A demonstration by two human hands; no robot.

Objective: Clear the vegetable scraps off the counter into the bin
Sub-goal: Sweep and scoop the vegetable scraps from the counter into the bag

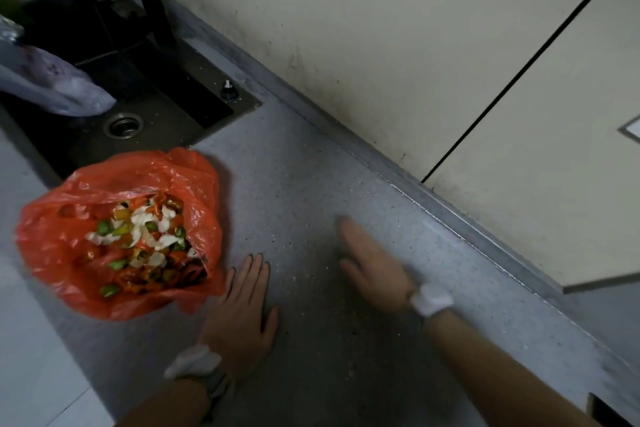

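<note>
While my L hand lies flat on the grey counter, fingers straight, holding nothing, just right of the orange plastic bag w/ veg scraps inside, my blurred R hand is spread open & empty, farther right.

Dim kitchen corner, dark sink.
Right of the sink, grey speckled surface; behind it, stained cream wall with a black seam.
</note>
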